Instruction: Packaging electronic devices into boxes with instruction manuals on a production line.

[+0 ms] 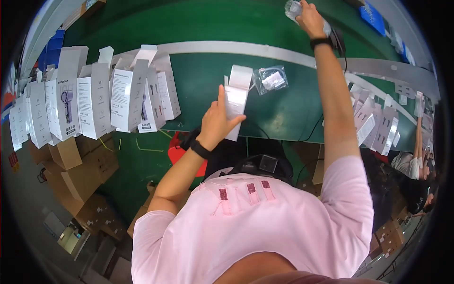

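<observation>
My left hand (219, 118) grips a narrow white box (235, 102) at the table's near edge. Its thumb lies across the box's front, the fingers along its left side. The box's top flap stands open. Just right of that flap lies a clear plastic bag (271, 79) with small white contents. My right arm stretches far forward, past the white rail. Up there my right hand (311, 20) is closed on a clear plastic-wrapped item (293, 8), whose contents I cannot make out.
Several white printed boxes (94, 97), many with raised flaps, stand in a row on the left. More white boxes (376, 120) are at the right. A white rail (227, 47) runs along the green table (203, 71). Cardboard cartons (80, 175) are stacked at lower left. Other people sit far right.
</observation>
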Available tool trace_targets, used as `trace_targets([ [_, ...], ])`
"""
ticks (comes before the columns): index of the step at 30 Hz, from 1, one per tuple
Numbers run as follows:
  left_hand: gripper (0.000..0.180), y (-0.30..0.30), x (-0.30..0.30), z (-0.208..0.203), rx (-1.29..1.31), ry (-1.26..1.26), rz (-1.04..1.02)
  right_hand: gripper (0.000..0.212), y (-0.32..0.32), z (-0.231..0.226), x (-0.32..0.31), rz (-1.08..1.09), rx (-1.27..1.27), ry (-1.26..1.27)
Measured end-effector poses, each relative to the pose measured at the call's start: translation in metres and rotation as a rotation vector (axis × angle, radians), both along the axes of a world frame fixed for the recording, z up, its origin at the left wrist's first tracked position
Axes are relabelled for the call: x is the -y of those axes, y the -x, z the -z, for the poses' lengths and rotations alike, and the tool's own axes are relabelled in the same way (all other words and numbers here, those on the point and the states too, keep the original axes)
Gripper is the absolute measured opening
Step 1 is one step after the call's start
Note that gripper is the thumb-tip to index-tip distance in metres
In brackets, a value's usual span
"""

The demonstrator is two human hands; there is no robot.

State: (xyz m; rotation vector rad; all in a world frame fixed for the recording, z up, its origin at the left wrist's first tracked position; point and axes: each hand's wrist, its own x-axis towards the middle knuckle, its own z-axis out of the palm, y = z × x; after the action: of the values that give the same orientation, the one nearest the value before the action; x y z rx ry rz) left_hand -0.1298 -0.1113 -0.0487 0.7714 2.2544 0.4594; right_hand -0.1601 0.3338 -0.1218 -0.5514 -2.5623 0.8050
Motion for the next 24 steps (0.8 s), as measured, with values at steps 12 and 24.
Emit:
trace_targets([
  [12,0.118,-0.032,-0.02,-0.132,-0.065,-0.977,-0.139,0.059,-0.184,-0.272,0.224,-0.228,-0.286,0.793],
  [24,0.047,-0.123,-0.047,-0.201,0.426,-1.109,0.078,0.049,-0.281,-0.318,0.245,-0.259,-0.534,0.025],
])
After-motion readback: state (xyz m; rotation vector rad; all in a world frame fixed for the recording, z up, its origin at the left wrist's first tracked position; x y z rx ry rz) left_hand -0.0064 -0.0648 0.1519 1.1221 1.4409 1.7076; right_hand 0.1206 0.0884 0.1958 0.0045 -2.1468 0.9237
